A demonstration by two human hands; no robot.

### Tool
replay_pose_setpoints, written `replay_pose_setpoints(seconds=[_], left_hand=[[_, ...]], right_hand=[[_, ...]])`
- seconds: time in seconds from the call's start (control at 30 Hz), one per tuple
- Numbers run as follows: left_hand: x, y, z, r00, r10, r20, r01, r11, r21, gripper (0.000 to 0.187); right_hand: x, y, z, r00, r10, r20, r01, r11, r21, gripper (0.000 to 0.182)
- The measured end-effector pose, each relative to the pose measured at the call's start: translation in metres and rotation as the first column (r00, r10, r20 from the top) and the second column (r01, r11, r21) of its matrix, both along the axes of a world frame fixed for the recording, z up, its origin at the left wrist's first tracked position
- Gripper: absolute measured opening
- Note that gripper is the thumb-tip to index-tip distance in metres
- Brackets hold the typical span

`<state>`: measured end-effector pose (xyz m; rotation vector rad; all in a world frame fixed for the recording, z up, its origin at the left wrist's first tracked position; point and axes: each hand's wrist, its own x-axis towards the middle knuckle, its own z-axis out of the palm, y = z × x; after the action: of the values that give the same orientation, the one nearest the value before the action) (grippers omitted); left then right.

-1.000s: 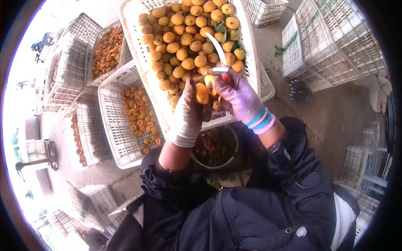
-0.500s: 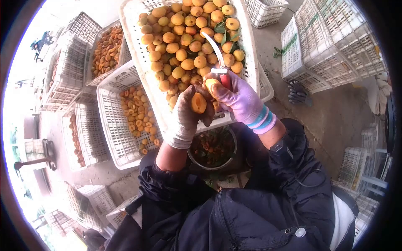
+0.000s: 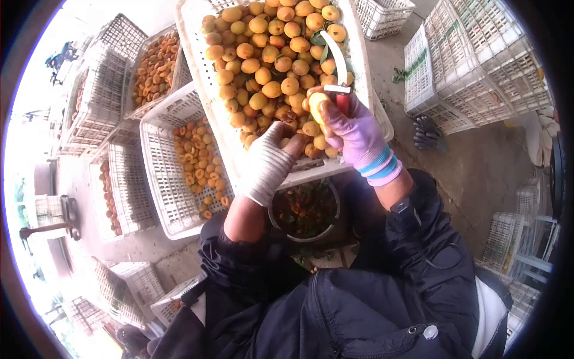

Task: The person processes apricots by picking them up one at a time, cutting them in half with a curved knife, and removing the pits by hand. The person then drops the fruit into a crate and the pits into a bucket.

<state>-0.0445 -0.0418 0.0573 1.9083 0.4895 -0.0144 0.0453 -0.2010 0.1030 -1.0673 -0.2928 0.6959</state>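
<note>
My right hand (image 3: 353, 122), in a lilac glove with blue bands, grips a curved knife (image 3: 336, 57) by its red handle, blade upward. Its thumb and fingers also press a pale yellow-orange apricot (image 3: 317, 106). My left hand (image 3: 269, 160), in a whitish glove with stained fingertips, is curled at the near edge of the apricots. Its back faces me, and I cannot tell what lies between the fingers. Both hands are over the white crate (image 3: 194, 45) of whole apricots (image 3: 271, 90), which has some green leaves among the fruit.
Left of the big crate is a white crate (image 3: 156, 155) with apricot halves (image 3: 200, 157). A round tub (image 3: 336, 209) of dark scraps stands below, between my legs. More halves fill a crate (image 3: 156, 69) behind. Stacked crates (image 3: 460, 60) and dark gloves (image 3: 427, 133) are at right.
My right hand has moved up and right with the knife and apricot, away from my left hand. My left hand has turned over, and the apricot half it showed is out of sight.
</note>
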Motion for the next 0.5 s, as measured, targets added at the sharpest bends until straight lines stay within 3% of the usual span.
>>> replay_pose_setpoints(seconds=[0.03, 0.07, 0.13, 0.17, 0.2, 0.23, 0.27, 0.33, 0.4, 0.47, 0.5], left_hand=[[-0.002, 0.002, 0.002, 0.998, 0.019, 0.056, -0.046, 0.842, 0.538, 0.034], [-0.003, 0.008, 0.007, 0.998, 0.031, 0.062, -0.062, 0.800, 0.597, 0.038], [0.001, 0.018, -0.006, 0.975, 0.114, 0.191, -0.180, 0.907, 0.380, 0.046], [0.000, 0.019, -0.006, 0.976, 0.106, 0.191, -0.174, 0.907, 0.383, 0.046], [-0.001, 0.015, 0.013, 0.981, 0.162, 0.103, -0.155, 0.985, -0.070, 0.045], [-0.003, 0.012, 0.023, 0.985, 0.172, -0.006, -0.151, 0.847, -0.509, 0.045], [-0.005, 0.006, 0.023, 0.985, 0.170, -0.006, -0.150, 0.849, -0.507, 0.045], [-0.007, -0.007, 0.024, 0.986, 0.162, 0.045, -0.059, 0.584, -0.809, 0.047], [-0.008, -0.003, 0.010, 0.987, 0.158, 0.009, -0.090, 0.605, -0.791, 0.044], [-0.016, 0.013, 0.011, 0.980, 0.167, 0.111, -0.060, 0.772, -0.633, 0.037], [-0.026, 0.026, 0.033, 0.978, 0.168, 0.120, -0.103, 0.900, -0.423, 0.030]], right_hand=[[0.003, -0.001, 0.000, 0.998, -0.051, 0.028, 0.052, 0.998, -0.029, 0.035], [0.008, -0.004, 0.000, 0.993, -0.101, 0.058, 0.104, 0.993, -0.056, 0.034], [0.015, -0.006, -0.013, 0.989, -0.106, 0.100, 0.111, 0.993, -0.045, 0.036], [0.012, -0.004, -0.015, 0.982, -0.098, 0.164, 0.106, 0.994, -0.040, 0.037], [0.009, -0.002, -0.016, 0.969, -0.091, 0.228, 0.102, 0.994, -0.037, 0.038], [0.006, 0.001, -0.017, 0.842, -0.088, 0.532, 0.195, 0.969, -0.149, 0.042], [-0.001, 0.003, -0.016, 0.853, -0.030, 0.520, 0.156, 0.967, -0.201, 0.047], [-0.014, 0.006, -0.012, 0.797, 0.125, 0.592, 0.145, 0.911, -0.387, 0.051], [-0.015, 0.009, -0.018, 0.799, 0.113, 0.591, 0.086, 0.950, -0.299, 0.054], [-0.016, 0.006, -0.006, 0.852, 0.169, 0.496, 0.048, 0.918, -0.395, 0.053], [-0.013, 0.001, 0.003, 0.849, 0.133, 0.512, 0.086, 0.920, -0.383, 0.052]])
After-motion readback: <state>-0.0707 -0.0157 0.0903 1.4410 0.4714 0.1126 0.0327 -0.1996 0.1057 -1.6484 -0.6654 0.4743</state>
